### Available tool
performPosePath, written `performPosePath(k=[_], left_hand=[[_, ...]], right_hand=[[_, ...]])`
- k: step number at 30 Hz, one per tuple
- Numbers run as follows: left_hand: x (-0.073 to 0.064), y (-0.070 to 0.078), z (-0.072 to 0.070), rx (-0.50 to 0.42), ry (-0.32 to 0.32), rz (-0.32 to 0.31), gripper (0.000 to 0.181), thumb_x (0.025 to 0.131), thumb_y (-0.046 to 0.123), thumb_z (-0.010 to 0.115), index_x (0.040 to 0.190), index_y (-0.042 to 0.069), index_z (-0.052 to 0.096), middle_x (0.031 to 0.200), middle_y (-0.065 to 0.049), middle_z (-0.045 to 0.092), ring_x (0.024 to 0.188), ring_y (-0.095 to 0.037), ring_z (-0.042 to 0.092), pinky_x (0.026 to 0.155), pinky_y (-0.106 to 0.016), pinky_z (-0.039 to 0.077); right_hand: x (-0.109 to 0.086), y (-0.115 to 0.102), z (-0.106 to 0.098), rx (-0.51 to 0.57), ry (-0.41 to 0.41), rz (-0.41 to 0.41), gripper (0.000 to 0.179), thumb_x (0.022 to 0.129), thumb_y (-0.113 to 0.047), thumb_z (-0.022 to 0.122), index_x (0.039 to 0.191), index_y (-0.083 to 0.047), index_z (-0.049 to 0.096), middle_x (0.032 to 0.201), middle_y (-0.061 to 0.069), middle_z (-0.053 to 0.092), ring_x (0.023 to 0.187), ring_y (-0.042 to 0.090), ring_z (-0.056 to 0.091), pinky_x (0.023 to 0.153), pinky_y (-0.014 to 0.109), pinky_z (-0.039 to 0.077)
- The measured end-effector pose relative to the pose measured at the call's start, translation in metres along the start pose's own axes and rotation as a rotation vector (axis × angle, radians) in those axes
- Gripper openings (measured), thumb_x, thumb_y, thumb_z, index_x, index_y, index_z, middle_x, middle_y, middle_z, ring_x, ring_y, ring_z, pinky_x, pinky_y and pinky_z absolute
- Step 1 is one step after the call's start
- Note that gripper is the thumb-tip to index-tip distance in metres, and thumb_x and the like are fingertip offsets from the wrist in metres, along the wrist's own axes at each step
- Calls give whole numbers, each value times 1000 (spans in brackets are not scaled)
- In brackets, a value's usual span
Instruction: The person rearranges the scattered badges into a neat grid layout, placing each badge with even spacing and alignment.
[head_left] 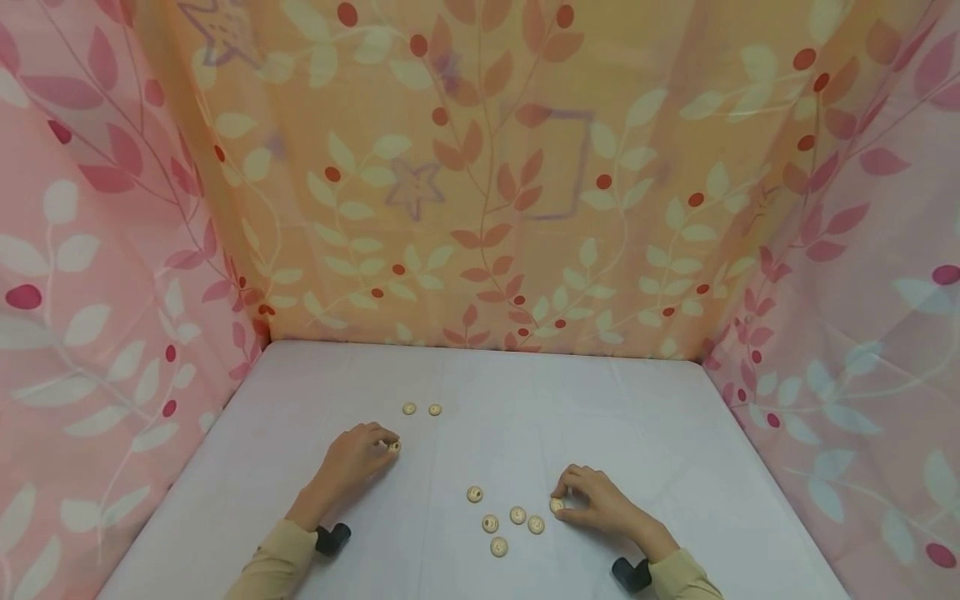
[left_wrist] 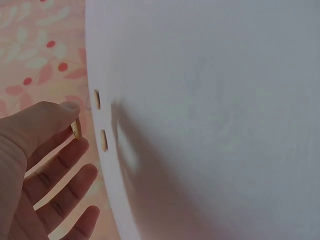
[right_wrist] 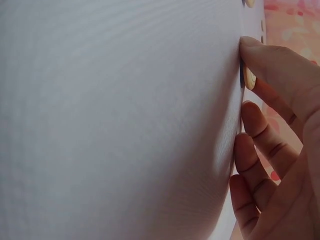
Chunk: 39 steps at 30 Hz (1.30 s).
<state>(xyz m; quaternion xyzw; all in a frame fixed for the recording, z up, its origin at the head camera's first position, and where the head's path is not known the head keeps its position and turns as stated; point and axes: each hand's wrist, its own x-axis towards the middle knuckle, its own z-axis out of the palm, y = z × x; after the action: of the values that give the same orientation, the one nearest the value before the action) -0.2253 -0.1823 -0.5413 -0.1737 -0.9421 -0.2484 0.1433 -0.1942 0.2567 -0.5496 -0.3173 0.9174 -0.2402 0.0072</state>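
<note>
Between thumb and forefinger, my left hand [head_left: 362,452] pinches a small, pale, button-like wooden disc [head_left: 395,447]. In the left wrist view, this disc [left_wrist: 76,129] stands on edge, above the table, and the other fingers of the left hand [left_wrist: 47,160] are spread. Two similar discs, one [head_left: 408,408] left of the other [head_left: 435,410], lie just beyond that hand. My right hand [head_left: 596,502], low over the table, holds another disc [head_left: 557,505] by thumb and forefinger. The right wrist view shows this disc [right_wrist: 249,77] partly behind the thumb.
Several more discs lie in a loose cluster left of my right hand, among them one with a dark spot [head_left: 475,494] and a plain one [head_left: 536,524]. A white cloth covers the table [head_left: 600,417]. Floral curtains [head_left: 480,208] enclose the back and both sides.
</note>
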Motion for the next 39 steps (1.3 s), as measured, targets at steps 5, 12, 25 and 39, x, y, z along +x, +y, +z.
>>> performPosePath(k=[5,12,25,39], left_hand=[[8,-11,2,9,-11,-27,16,76,23,74,92,19,73,86,7,66,78,-12,57,67,-32,44],[23,-25,5,61,37,-17,15,77,23,73,91,18,73,84,4,66,78,-16,59,65,-36,45],[48,-32,0,49,21,-32,18,78,21,72,95,14,72,86,0,66,81,-21,59,67,-40,45],[61,-44,-4,43,-31,-72,19,78,19,72,96,10,71,87,-4,66,78,-21,60,65,-40,46]], right_hand=[[0,1,0,-6,3,-3,17,80,-39,69,90,-29,59,97,-19,56,85,1,49,76,30,37],[-1,0,-1,-1,-3,19,17,79,-39,69,89,-30,59,97,-19,56,85,1,48,76,29,37],[0,4,0,2,8,5,18,79,-41,69,89,-31,58,96,-22,54,85,1,47,76,29,37],[0,4,3,-1,12,7,18,79,-43,68,90,-31,59,97,-21,55,87,2,49,78,31,37]])
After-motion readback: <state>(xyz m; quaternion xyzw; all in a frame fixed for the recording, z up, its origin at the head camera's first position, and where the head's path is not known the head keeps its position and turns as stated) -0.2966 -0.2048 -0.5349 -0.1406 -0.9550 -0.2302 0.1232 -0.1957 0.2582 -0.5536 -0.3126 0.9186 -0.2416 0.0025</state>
